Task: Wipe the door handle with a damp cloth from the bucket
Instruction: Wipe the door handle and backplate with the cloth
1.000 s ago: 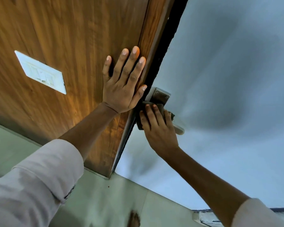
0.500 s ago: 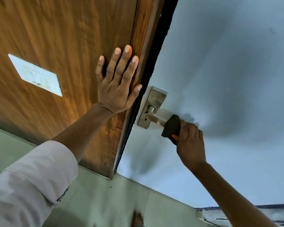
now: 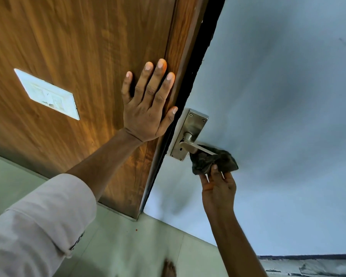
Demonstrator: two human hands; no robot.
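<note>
The cloth, dark and crumpled, is held bunched under the outer end of the door handle, touching the lever from below. It is pinched at its lower edge by the fingertips of the right hand, which is seen directly beneath it, palm turned toward the camera, fingers pointing up at the handle. The right forearm is extended upward from the lower right corner of the view.

The handle is mounted on a metal backplate fixed to the pale blue door, close to the door's edge. The lever's long axis is seen running from the backplate toward the lower right, with its free end lying against the cloth.

The left hand is laid flat on the brown wooden panel just left of the dark gap beside the door, fingers spread and pointing up, thumb stretched toward the backplate without touching it. Nothing is held in it. The left arm is stretched out from a white rolled sleeve at the lower left.

A white switch plate is set in the wooden panel, well apart from the left hand. Pale floor tiles are visible below.
</note>
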